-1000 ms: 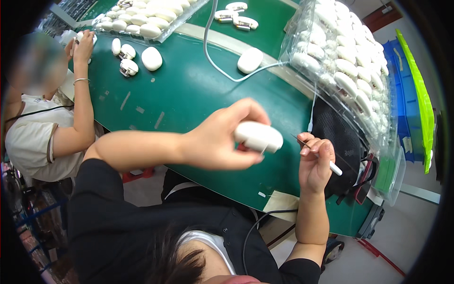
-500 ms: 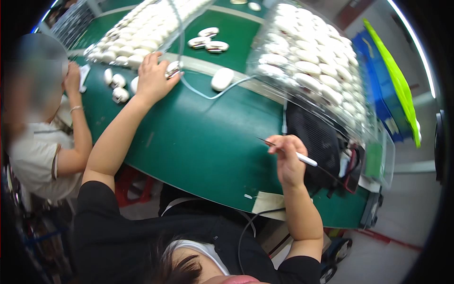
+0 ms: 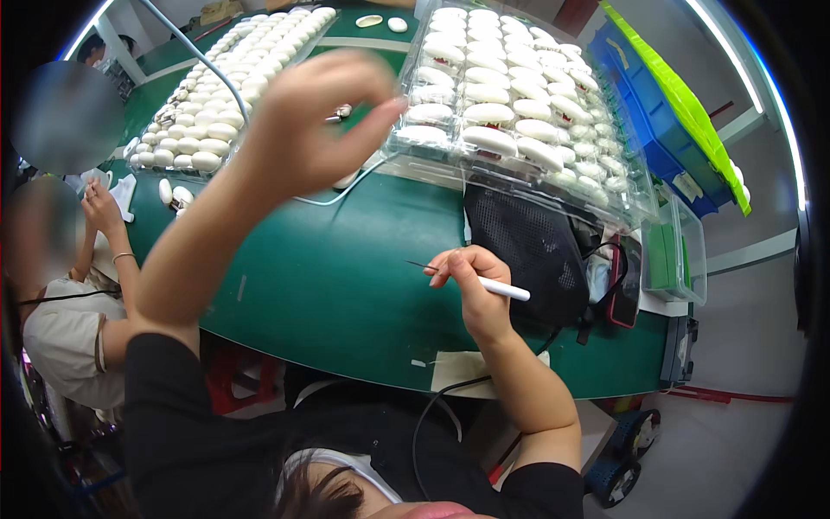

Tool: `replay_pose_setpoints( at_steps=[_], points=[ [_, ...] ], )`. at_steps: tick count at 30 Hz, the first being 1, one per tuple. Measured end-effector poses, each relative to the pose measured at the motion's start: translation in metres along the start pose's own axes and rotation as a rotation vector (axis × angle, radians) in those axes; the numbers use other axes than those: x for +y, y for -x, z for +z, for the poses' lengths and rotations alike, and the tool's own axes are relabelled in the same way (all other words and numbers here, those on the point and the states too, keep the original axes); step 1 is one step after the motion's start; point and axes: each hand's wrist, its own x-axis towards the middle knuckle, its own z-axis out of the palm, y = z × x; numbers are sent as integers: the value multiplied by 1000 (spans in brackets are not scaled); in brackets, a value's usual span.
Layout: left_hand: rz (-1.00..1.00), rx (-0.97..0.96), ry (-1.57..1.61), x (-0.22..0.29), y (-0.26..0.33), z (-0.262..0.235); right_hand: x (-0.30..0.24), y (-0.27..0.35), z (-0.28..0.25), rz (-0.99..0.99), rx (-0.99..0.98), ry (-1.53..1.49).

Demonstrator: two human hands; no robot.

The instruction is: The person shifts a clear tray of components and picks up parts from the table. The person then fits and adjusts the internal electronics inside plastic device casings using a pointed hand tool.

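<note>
Left hand (image 3: 318,121) unclenched, near tray (image 3: 430,162) edge, right hand (image 3: 480,301) gripping tool (image 3: 508,290), bare table (image 3: 346,268) between

A workshop for small-parts assembly. A long, smooth green worktop (image 3: 346,268) runs beneath both hands. Beyond the right hand (image 3: 474,275), which holds a slim white-handled tool with a thin dark tip (image 3: 506,290), rows of rounded white casings (image 3: 487,114) fill clear plastic packaging; more rows lie beyond the left hand (image 3: 322,117). Far left of that hand, a co-worker in a cream short-sleeved top (image 3: 65,333) sits alongside. Right of and beyond the right hand: a blue plastic bin (image 3: 638,99).
</note>
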Motion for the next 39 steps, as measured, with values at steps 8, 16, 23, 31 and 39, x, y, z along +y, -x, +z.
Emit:
replay_pose_setpoints(
  at_steps=[8, 16, 23, 31, 39],
  points=[
    [-387, -621, -718, -171, -100, 121, -5, -3, 3, -63, -42, 4],
    [-103, -261, -596, -199, -97, 103, -14, -3, 4, -5, 5, -10],
    [-614, -260, 857, -17, 9, 37, -7, -13, -12, -24, 106, -22],
    [-887, -144, 1448, 6, 138, 62, 4, -15, -4, -49, 159, 62],
    [-963, -235, 1415, 12, 161, 80, 11, -10, -3, -145, 20, 50]
  ],
)
